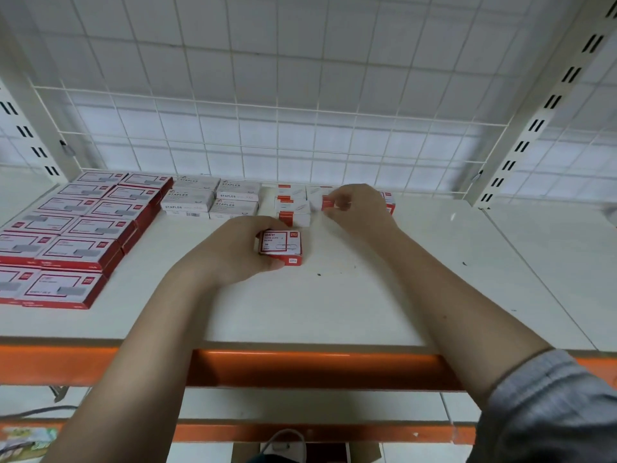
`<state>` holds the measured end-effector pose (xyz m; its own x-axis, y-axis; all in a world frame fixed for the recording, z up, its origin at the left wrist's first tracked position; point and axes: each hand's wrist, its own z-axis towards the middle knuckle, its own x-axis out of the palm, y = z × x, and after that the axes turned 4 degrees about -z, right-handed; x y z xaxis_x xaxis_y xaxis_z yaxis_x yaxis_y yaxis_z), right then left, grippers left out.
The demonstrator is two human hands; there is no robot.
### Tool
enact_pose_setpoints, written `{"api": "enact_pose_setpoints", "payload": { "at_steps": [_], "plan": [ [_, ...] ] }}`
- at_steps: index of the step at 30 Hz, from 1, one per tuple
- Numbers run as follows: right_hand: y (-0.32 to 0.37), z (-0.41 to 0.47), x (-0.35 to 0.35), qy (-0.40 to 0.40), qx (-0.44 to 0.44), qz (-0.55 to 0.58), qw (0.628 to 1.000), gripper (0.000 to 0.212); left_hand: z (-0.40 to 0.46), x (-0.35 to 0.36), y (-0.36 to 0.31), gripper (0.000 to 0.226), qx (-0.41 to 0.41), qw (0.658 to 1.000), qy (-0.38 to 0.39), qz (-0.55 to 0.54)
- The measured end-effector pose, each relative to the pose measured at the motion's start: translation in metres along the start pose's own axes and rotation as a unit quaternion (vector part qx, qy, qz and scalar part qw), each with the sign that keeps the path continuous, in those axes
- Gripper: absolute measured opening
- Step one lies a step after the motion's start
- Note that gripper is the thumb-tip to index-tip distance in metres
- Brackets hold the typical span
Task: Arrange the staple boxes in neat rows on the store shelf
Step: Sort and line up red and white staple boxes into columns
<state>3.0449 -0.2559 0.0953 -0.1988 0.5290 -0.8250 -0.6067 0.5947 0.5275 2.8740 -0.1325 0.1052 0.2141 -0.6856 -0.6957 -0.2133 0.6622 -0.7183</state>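
Here our left hand (233,252) grasps a small box (281,246) at frame centre, low on the shelf (367,295). Our right hand (359,208), just above, pinches another box (329,202), mostly hidden by fingers. It also covers part of the small-box row (292,207) behind. Red boxes (76,228) at left are cut off by the frame edge; their print is unreadable.

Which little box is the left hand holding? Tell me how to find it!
Look at the white shelf with the orange front edge. Near its middle, the left hand grips a small red-and-white box. It sits alone toward the front, apart from the rows at the back.
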Motion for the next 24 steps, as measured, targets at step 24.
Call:
{"api": "enact_pose_setpoints", "payload": {
  "at_steps": [24],
  "plan": [
    [-0.161,-0.061,-0.114,0.068,0.097,-0.155,0.981,0.018,0.174,0.121,-0.124,0.044,0.111,0.991,-0.044,0.053]
  ]
}}
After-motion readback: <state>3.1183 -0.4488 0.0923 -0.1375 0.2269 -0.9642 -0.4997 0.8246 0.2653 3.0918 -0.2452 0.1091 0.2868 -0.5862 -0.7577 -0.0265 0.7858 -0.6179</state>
